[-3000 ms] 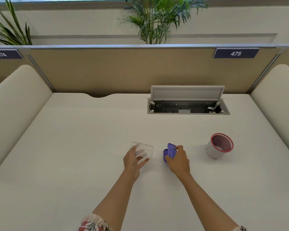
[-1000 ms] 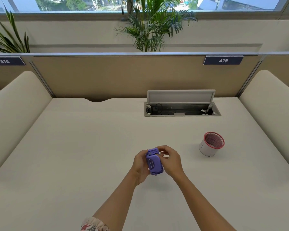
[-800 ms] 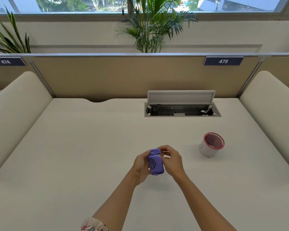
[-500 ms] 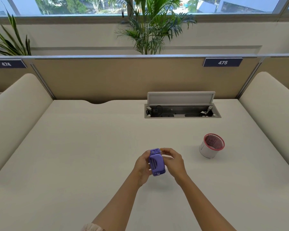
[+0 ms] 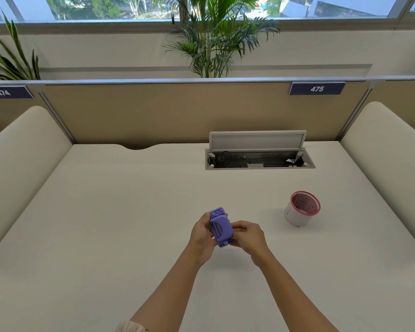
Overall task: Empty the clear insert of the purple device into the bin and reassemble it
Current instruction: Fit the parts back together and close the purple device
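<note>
The purple device is held a little above the table's middle, its ribbed face turned up toward me. My left hand grips its left side and my right hand grips its right side and lower end. The clear insert is not visible on its own; I cannot tell whether it sits inside the device. The bin, a small white cup with a red rim, stands on the table to the right of my hands, apart from them.
An open cable hatch with a raised lid is set into the table behind the bin. Padded beige dividers rise at the left and right, and a partition panel closes the back.
Three seconds ago the clear insert lay under my left hand and the purple device stood under my right. Now both hands hold the device together; over the last second it tilted slightly.
</note>
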Demonstrator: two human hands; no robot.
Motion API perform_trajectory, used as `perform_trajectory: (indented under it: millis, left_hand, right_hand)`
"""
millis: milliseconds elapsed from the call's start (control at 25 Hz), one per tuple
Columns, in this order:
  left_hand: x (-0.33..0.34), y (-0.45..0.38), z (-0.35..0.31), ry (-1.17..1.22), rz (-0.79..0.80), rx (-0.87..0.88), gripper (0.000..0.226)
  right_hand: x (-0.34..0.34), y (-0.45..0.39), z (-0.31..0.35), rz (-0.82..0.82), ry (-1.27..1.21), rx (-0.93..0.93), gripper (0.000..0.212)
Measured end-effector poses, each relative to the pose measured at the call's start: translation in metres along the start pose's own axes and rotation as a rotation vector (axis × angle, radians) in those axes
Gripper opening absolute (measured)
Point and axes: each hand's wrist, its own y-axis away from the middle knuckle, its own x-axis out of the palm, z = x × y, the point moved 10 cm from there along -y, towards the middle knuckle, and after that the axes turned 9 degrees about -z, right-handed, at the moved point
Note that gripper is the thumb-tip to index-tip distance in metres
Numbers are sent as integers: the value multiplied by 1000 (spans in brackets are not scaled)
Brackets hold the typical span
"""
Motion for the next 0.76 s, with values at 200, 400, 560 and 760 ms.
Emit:
perform_trajectory:
  millis: [200,400,560,760]
  left_hand:
    - [-1,-1,-1,-148,44,2,37]
    - [1,5,10,-227,167,-32,27]
    - [1,0,0,-259,167,31,30]
    - [-3,-8,-4,-279,102,63,29]
  right_hand:
    - [6,0,1,38,-154,64,21]
    - [7,-9,-1,37,-330,152,34]
    - [2,-18,-5,13,-197,121,36]
    - [2,-23,-4,-27,-155,88,43]
